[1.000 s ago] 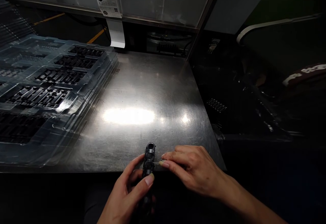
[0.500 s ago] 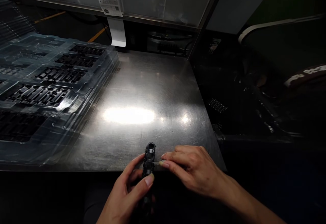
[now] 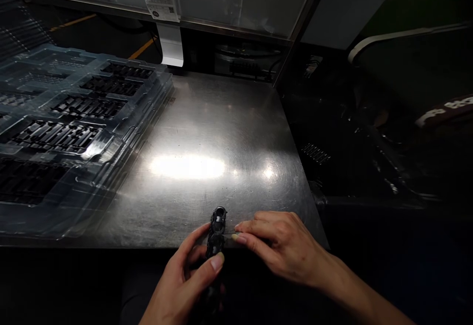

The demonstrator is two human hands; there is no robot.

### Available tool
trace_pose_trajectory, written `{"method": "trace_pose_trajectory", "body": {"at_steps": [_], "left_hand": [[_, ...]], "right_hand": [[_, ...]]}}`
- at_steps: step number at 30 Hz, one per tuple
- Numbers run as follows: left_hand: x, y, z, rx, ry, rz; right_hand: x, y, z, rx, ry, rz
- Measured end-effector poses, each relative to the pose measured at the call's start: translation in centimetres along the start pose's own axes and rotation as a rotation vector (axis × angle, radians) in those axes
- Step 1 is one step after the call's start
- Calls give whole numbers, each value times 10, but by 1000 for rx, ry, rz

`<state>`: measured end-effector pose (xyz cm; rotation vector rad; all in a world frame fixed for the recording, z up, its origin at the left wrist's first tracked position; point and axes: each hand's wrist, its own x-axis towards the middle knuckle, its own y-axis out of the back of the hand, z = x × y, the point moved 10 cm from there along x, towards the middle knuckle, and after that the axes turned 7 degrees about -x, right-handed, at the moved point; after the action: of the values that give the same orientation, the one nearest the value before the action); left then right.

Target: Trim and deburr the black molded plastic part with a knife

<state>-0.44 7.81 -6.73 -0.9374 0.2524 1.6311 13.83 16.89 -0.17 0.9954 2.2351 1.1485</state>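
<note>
— Where did you have the part?

— My left hand (image 3: 185, 278) was closed around a small black plastic part (image 3: 216, 231), held upright over the near edge of the steel table (image 3: 207, 132). My right hand (image 3: 284, 246), half curled and holding nothing I could see, had its fingertips (image 3: 238, 238) at the part's side.

— How far along?

— This one wasn't stowed. Farther left, the clear trays (image 3: 121, 123) already held rows of black pieces.
</note>
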Motion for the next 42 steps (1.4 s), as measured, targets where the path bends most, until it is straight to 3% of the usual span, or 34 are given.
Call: {"method": "trace_pose_trajectory", "body": {"at_steps": [9,16,23,28,34,36,39,40,42], "left_hand": [[3,3,-6,-24,4,-4],[3,9,-12,5,17,30],[4,5,-11,16,-5,-7],[0,7,-9,25,-2,32],[-1,6,-7,-6,5,60],[-2,3,-6,-27,0,46],[-3,-1,-3,-59,-4,28],[-3,-1,-3,-57,-4,36],[-3,-1,-2,-48,-6,48]], "right_hand": [[1,-1,0,-17,-2,-28],[-5,3,-7,-178,-24,-40],[-14,4,-17,-243,-62,46],[-21,5,-26,-337,-85,140],[-21,7,-27,-329,-94,163],[-23,10,-30,-369,-40,228],[-32,20,-36,-385,75,423],[-35,25,-33,-320,64,494],[-36,27,-9,-43,-97,561]]}}
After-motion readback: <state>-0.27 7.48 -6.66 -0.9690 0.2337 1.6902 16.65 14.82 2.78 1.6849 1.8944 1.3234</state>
